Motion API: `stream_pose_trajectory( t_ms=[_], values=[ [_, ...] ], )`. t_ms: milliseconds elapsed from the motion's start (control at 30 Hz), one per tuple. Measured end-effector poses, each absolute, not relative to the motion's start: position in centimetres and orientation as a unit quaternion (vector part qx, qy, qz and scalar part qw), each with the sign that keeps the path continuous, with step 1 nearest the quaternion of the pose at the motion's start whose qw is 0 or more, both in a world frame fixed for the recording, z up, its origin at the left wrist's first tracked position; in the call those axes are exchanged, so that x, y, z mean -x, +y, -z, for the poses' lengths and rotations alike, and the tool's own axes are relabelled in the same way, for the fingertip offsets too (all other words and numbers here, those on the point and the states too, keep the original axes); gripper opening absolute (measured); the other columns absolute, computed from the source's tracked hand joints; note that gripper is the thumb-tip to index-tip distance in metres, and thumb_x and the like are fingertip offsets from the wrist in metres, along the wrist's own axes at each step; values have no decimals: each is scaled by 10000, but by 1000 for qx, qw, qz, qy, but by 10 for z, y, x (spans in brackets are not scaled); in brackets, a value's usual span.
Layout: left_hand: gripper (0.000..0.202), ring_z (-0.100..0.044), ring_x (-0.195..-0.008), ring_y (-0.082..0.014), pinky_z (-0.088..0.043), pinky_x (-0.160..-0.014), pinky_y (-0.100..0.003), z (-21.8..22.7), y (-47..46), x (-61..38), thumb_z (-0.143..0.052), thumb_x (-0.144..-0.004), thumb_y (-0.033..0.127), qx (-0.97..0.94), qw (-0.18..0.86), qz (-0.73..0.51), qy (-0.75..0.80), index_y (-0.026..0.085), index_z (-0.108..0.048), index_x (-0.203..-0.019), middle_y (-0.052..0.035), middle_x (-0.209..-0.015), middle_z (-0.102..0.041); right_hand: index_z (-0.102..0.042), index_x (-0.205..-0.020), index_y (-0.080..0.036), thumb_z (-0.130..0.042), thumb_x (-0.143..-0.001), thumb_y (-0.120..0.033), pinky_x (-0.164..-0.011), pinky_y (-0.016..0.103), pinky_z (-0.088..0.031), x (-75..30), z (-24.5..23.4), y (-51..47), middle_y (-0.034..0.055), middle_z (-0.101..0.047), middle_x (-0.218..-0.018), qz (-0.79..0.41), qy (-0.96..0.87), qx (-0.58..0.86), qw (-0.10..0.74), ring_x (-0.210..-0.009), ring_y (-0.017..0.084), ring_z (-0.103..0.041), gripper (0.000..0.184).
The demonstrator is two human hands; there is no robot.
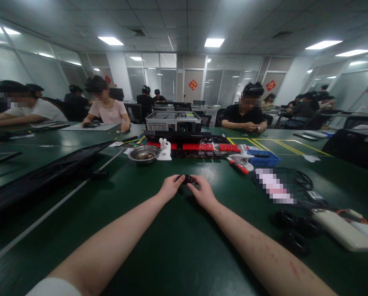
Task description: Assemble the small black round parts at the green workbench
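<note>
Both hands meet above the green table around a small, dark, rounded object [187,179], whose kind I cannot make out. My left hand [172,186] is closed on its left side, thumb across the front. From the right, my right hand [201,190] grips the same object with its fingers at the far side, the thumb slightly apart. Much of the object is hidden by fingers. Beyond the hands stand a metal bowl [144,154] with small brass-coloured pieces in it and a white plastic stand [164,150].
Red blocks [199,146] line the back, with an open computer case [173,121] behind. A red-handled screwdriver [239,166] lies by a blue tray [264,158]. Several black rings [296,241] and a pale box-shaped device [344,230] are at right; a long black panel [48,176] is left. People sit opposite.
</note>
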State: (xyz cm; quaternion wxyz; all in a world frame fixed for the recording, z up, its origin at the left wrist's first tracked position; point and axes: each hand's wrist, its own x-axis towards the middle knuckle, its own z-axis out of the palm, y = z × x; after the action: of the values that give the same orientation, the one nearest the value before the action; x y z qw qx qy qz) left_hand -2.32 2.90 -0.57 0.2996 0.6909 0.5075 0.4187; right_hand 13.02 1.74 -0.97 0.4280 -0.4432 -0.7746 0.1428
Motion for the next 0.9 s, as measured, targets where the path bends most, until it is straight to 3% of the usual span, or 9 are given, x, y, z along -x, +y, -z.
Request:
stream_pose_trajectory(
  t_ms=[100,233,333,433,567,700,800,900],
  values=[
    [448,-510,-592,-142,-370,-535,-241,8,33,24,-377,-721,526,-672,322,-432,508,133,-590,-697,-17,-620,-579,-480,-1086,-195,-498,-742,-271,-769,309,-372,-130,9,15,47,-546,-885,-123,-793,427,416,-843,166,-473,353],
    [412,-517,-600,-141,-376,-545,-241,7,31,23,-415,-708,511,-682,296,-438,505,138,-588,-742,-21,-650,-588,-447,-1121,-183,-464,-759,-366,-761,315,-373,-129,10,16,59,-546,-917,-137,-765,463,427,-846,174,-480,406],
    [387,-529,-645,-151,-391,-580,-252,3,26,22,-465,-681,499,-700,242,-439,509,149,-583,-795,-31,-707,-596,-559,-907,-168,-336,-811,-417,-678,282,-376,-130,11,19,45,-571,-792,-163,-731,506,428,-752,162,-502,348],
    [369,-533,-696,-157,-402,-604,-258,0,21,20,-500,-664,482,-721,208,-428,503,163,-583,-829,-39,-773,-595,-565,-614,-169,-224,-837,-446,-578,247,-350,-132,11,21,16,-552,-603,-199,-726,517,406,-619,139,-505,493],
    [369,-540,-756,-170,-418,-624,-264,-2,18,19,-527,-650,464,-732,212,-417,496,174,-583,-873,-52,-853,-595,-539,-546,-163,-247,-827,-465,-521,234,-324,-132,12,22,8,-526,-528,-209,-729,515,399,-544,129,-490,505],
    [381,-552,-787,-182,-425,-662,-277,0,20,20,-518,-665,460,-717,259,-435,479,159,-575,-892,-63,-862,-608,-562,-649,-158,-344,-813,-402,-594,254,-361,-131,9,20,32,-558,-644,-156,-740,496,426,-648,149,-498,366],
    [387,-559,-646,-158,-426,-599,-267,3,23,21,-442,-715,477,-697,318,-445,464,129,-571,-827,-51,-704,-608,-567,-858,-162,-430,-786,-327,-686,284,-381,-131,5,15,49,-568,-778,-129,-762,452,445,-748,163,-494,226],
    [407,-523,-527,-128,-411,-516,-243,4,25,22,-398,-731,494,-667,368,-457,460,117,-550,-741,-23,-577,-563,-505,-1043,-189,-453,-775,-278,-756,317,-380,-131,1,10,54,-556,-861,-115,-788,412,442,-820,174,-482,288]
  ],
)
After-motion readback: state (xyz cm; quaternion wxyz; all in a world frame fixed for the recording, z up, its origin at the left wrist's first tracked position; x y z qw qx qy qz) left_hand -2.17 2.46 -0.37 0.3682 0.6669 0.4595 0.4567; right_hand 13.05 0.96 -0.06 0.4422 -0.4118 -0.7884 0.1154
